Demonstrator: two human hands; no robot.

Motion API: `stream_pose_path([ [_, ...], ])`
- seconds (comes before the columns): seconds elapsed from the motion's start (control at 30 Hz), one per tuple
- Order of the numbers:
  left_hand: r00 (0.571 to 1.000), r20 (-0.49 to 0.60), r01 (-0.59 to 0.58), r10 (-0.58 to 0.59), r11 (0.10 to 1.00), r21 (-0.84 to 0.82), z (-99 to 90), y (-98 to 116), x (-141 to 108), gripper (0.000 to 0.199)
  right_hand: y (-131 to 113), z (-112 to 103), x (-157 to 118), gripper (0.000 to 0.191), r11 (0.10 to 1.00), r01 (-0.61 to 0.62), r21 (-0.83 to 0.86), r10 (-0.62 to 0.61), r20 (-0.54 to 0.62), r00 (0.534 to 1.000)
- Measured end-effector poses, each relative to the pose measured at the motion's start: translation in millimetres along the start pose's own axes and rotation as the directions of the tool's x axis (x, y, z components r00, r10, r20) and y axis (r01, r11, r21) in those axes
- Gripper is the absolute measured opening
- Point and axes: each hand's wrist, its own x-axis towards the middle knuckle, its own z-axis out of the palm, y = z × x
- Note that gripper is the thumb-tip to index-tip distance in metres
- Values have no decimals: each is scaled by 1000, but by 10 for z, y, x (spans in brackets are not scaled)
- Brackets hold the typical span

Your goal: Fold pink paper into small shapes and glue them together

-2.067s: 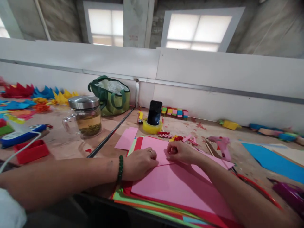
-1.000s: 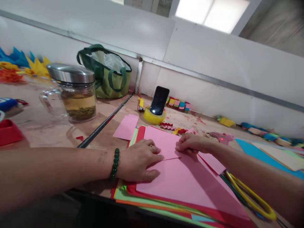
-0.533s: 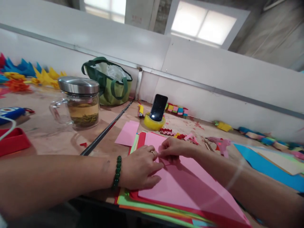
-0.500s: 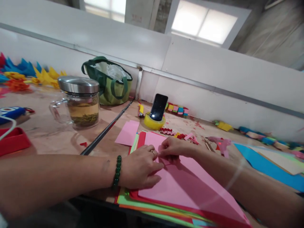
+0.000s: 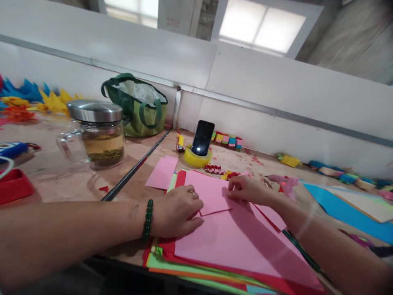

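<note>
A small pink piece of paper [image 5: 210,189] lies on a larger pink sheet [image 5: 227,241], which tops a stack of coloured paper. My left hand [image 5: 178,211], with a ring and a green bead bracelet, rests palm down over the piece's left side. Its fingers are bent a little and the thumb is apart from them. At the right edge of the small piece, my right hand [image 5: 245,189] has thumb and fingers closed together on the paper. Its fingertips are partly hidden. Two pink rectangles [image 5: 161,173] lie left of the stack, overlapping.
A lidded glass mug of tea [image 5: 102,143] and a green bag [image 5: 144,114] stand to the left. A phone [image 5: 202,137] leans in a yellow tape roll [image 5: 198,157]. Folded paper strips lie behind the stack. At right are a pink glue gun [image 5: 287,185] and blue paper [image 5: 346,213].
My right hand has moved right, away from my left hand, to the small piece's right edge. More of that piece shows between the hands. My left hand stays on the stack.
</note>
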Motion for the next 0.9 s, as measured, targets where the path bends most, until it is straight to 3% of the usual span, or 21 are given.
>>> stream_pose_path([
  [0.13, 995, -14, 98, -98, 995, -30, 33, -45, 37, 25, -194, 36, -130, 61, 947, 279, -157, -274, 50, 960],
  [0.23, 993, -64, 97, -102, 992, -77, 45, -68, 43, 32, -262, 52, -141, 46, 912, 362, -195, -353, 82, 932],
  [0.3, 988, -100, 103, -113, 990, -99, 48, -87, 38, 30, -240, 33, -114, 35, 908, 403, -114, -389, 126, 912],
  [0.43, 981, -106, 144, -164, 973, -179, 52, -123, 31, 27, -160, -4, -76, 33, 897, 441, 1, -434, 180, 883],
  [0.57, 979, -132, 121, -154, 966, -230, 77, -132, 40, 33, -158, 62, -91, 32, 901, 431, 44, -433, 91, 897],
  [0.73, 968, -159, 139, -195, 941, -309, 107, -133, 40, 44, -130, 238, -18, 27, 897, 433, 91, -423, -107, 900],
  [0.9, 968, -210, 95, -137, 976, -197, 68, -122, 20, 41, -61, 392, 74, 11, 883, 448, 139, -420, -190, 887],
])
